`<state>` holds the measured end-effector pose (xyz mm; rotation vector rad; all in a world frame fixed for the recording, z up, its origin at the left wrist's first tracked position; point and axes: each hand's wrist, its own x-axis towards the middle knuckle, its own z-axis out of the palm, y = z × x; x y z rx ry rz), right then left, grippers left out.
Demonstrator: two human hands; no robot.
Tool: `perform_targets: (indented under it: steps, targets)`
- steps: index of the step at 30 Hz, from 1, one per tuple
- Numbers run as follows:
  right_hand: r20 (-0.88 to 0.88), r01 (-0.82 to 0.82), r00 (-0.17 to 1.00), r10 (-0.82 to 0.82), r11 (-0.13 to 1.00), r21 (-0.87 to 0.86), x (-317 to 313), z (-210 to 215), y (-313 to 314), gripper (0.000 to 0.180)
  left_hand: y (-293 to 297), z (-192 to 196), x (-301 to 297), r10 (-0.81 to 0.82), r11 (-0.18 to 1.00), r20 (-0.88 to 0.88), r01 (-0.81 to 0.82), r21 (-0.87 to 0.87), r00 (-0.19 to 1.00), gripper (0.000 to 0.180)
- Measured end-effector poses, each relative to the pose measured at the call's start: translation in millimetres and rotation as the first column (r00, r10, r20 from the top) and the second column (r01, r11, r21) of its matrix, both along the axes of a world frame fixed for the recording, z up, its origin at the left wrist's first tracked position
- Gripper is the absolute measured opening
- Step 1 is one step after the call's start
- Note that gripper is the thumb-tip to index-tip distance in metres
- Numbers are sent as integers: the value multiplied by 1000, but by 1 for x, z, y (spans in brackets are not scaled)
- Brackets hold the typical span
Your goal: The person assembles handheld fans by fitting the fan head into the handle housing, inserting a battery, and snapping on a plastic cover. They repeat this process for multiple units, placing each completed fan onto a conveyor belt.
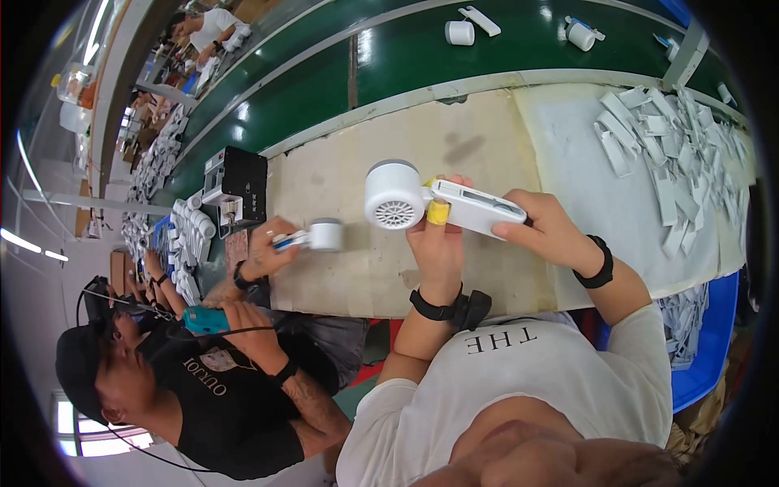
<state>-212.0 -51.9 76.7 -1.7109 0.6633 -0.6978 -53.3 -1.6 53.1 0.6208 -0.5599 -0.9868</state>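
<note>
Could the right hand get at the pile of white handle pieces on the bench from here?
Probably not right away: the right hand is gripping the handle of the white fan. The pile of white pieces lies uncovered beside it, nothing between.

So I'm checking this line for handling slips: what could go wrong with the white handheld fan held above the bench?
The white round-headed plastic fan is in the air, gripped by the left hand near the head and the right hand on the handle; a slip could drop it on the beige worktable. The co-worker's hand works close by and could bump it.
</note>
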Motion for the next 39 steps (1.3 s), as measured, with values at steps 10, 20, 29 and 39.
perform_targets:
  steps: [10,20,29,39]
  targets:
    - [-393,-376,876,279,906,-195,13,-28,-36,31,-10,-13,64,-197,945,607,-16,328,770,30]
    - [-68,516,699,-711,568,-642,68,-99,-326,38,22,-33,194,-549,379,834,-903,201,-44,31]
    - [-420,464,671,-611,788,-404,91,-94,-367,44,-1,-35,148,121,653,968,-716,-246,-222,47]
    - [-97,170,950,-297,752,-636,73,-9,-151,36,-68,-19,50,-190,932,-6,182,315,982,42]
